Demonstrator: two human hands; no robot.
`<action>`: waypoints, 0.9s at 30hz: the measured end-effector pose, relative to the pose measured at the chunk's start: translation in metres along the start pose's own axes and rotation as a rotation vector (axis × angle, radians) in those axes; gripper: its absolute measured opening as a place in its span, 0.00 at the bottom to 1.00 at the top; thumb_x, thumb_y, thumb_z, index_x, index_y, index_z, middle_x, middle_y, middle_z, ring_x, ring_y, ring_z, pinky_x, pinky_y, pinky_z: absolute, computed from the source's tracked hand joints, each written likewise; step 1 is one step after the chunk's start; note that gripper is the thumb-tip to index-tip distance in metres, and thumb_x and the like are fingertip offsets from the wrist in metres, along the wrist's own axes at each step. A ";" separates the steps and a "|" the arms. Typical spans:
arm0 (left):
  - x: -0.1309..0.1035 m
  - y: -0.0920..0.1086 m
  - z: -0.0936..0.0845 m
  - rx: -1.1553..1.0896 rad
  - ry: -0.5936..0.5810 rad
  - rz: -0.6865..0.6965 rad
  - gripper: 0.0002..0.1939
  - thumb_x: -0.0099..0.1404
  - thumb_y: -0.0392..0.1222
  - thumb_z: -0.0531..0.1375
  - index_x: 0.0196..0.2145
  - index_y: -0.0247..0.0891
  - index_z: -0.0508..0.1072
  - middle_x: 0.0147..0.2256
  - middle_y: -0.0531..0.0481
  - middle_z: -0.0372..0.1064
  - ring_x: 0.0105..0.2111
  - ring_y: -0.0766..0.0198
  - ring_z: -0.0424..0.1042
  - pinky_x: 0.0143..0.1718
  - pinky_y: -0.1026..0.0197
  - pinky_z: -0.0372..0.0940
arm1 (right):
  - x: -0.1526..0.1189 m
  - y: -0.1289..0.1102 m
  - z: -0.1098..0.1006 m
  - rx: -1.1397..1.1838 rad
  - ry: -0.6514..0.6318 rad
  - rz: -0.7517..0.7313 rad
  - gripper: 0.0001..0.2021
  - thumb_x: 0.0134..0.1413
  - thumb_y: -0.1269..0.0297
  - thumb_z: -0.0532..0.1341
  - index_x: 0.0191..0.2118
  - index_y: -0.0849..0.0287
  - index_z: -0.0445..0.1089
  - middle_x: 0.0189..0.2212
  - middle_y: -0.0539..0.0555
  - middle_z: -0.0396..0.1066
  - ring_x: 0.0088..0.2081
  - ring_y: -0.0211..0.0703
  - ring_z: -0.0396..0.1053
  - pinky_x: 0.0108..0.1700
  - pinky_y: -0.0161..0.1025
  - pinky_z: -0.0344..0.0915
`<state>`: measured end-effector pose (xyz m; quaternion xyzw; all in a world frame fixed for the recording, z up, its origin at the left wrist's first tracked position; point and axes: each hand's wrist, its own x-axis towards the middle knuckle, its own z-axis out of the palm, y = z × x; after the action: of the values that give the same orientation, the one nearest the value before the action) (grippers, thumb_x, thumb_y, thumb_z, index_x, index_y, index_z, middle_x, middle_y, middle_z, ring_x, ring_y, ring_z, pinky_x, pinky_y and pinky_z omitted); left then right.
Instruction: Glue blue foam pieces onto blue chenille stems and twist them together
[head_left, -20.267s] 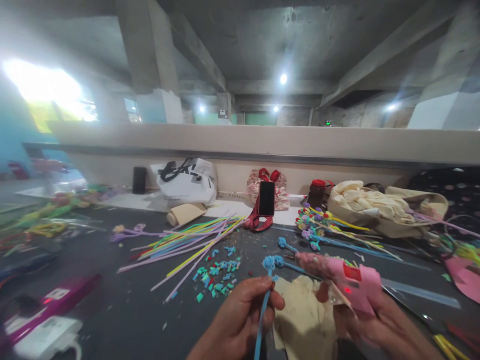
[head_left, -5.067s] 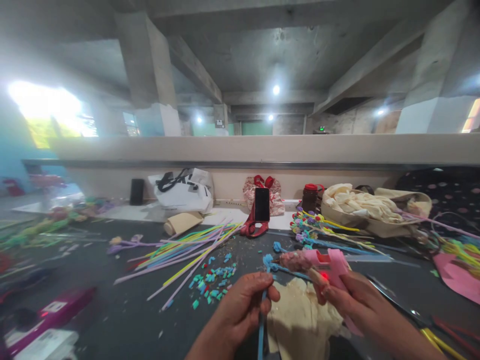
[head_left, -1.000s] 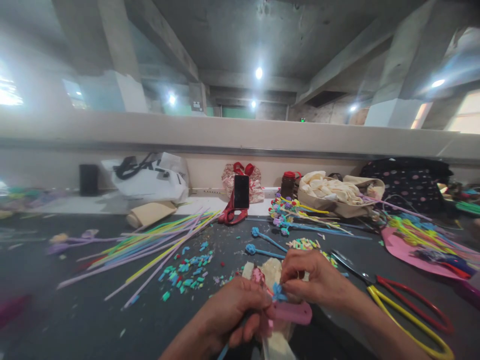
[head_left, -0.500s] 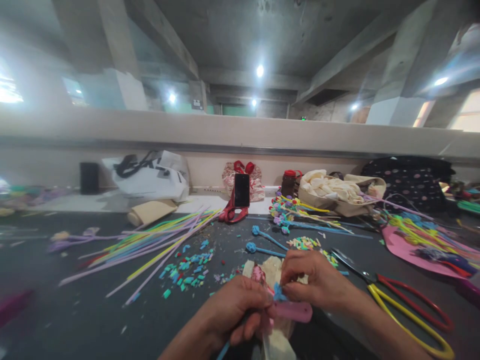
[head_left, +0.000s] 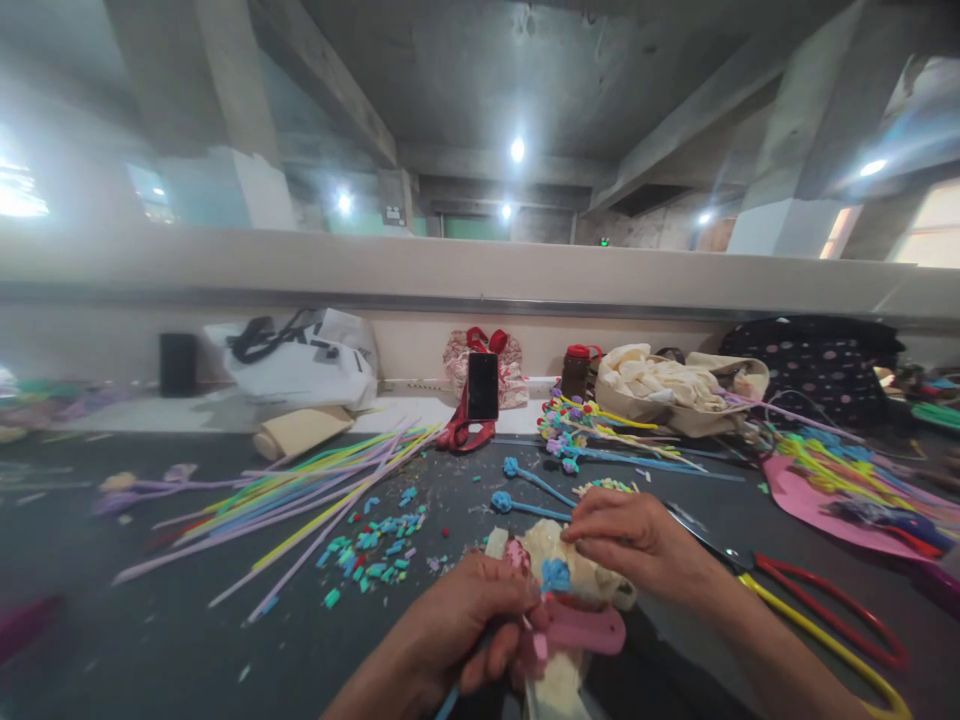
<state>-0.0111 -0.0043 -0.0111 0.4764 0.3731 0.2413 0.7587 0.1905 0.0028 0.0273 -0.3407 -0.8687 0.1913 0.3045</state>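
The left hand [head_left: 472,625] is curling its fingers around a thin blue foam stick [head_left: 448,703], whose long axis is running from the bottom edge of the view up and to the right; its rolled blue flower head [head_left: 556,575] is pointing up and away from the person, just above the fingertips. The right hand [head_left: 637,540] is hovering just beyond that head with fingers bent and drawn together; whether they are pinching anything I cannot tell. A pink hot-glue gun [head_left: 577,628] is lying under both hands on a crumpled cream cloth [head_left: 592,585], its body stretching left to right and its glue-crusted nozzle [head_left: 516,555] pointing away and left.

On the dark tabletop [head_left: 187,620], yellow-and-red-handled scissors [head_left: 817,620] are lying to the right. Small cut turquoise foam bits [head_left: 375,545] are scattered to the left, beside a fan of long pastel foam sticks [head_left: 315,490]. Two finished blue flower stems [head_left: 529,490] are resting just past the hands. Farther back, a black phone [head_left: 482,386] is standing upright on a red stand, screen dark. A white shopping bag [head_left: 300,360] is slumping against the wall; its print is too blurred to read.
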 end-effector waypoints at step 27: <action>0.000 0.005 0.003 -0.640 0.236 0.327 0.10 0.50 0.42 0.60 0.27 0.31 0.72 0.22 0.46 0.69 0.23 0.63 0.68 0.27 0.63 0.60 | 0.032 -0.016 0.094 0.990 0.050 0.484 0.11 0.39 0.61 0.60 0.18 0.63 0.63 0.10 0.42 0.54 0.13 0.27 0.51 0.16 0.26 0.46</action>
<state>-0.0092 -0.0036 -0.0055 0.2375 0.2831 0.5167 0.7723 0.1024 0.0025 -0.0205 -0.3511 -0.5643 0.6334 0.3964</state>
